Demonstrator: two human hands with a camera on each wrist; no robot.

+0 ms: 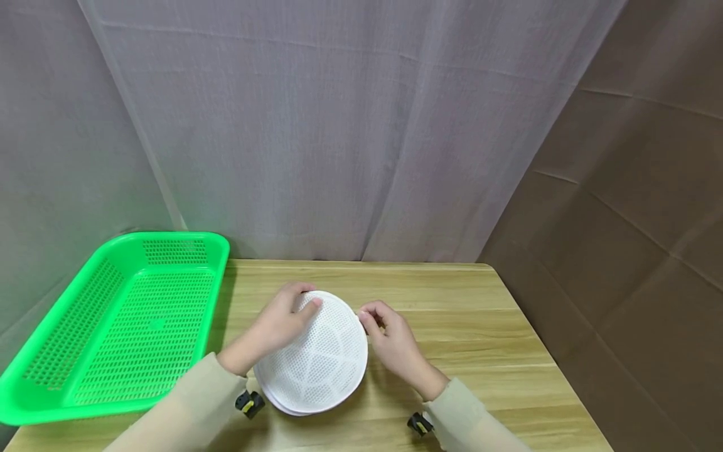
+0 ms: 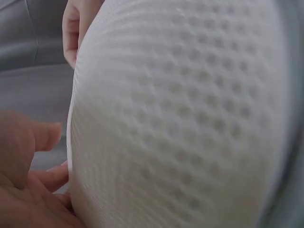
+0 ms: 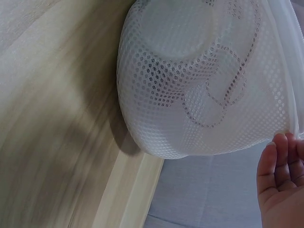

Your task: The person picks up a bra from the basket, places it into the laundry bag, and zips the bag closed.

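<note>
A white round mesh laundry bag (image 1: 322, 358) stands on the wooden table with its flat round face towards me. At its upper left edge my left hand (image 1: 285, 317) holds it, thumb over the face and fingers around the far side. My right hand (image 1: 392, 342) pinches the bag's rim at the right. The right wrist view shows the bulging mesh side of the bag (image 3: 190, 95) and the right fingertips (image 3: 280, 140) at its rim seam. Close up in the left wrist view, the mesh (image 2: 180, 114) fills most of the picture beside the left hand (image 2: 28, 194).
A large green plastic basket (image 1: 211, 301) with slotted walls stands at the left of the table. The wooden tabletop (image 1: 480, 326) extends to the right of the hands. Grey cloth (image 1: 339, 125) hangs behind the table, and brown cloth (image 1: 632, 220) hangs along the right.
</note>
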